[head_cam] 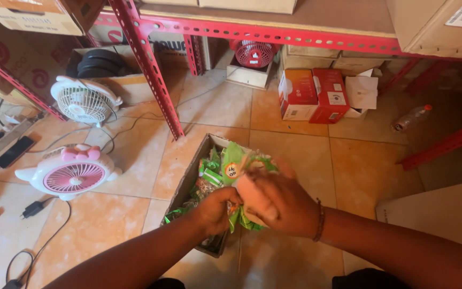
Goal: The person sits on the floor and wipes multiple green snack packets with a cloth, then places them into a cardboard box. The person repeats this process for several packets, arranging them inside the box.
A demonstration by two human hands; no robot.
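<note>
While both hands meet over the box, the left hand [217, 210] pinches the lower edge of a green packet [236, 166] and the right hand [282, 203] is closed over its top. It hangs above the cardboard box [188, 184] on the floor, half full of similar packets. Farther off stand a pink fan [73, 174] and red boxes [314, 93]

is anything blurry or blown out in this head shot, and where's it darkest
Head view: the right hand and the green packets it holds with the left hand are smeared by motion blur; the white fan and pink fan stay sharp; the floor tiles are evenly lit, with the deepest shadow at the right under the red shelf frame.
</note>
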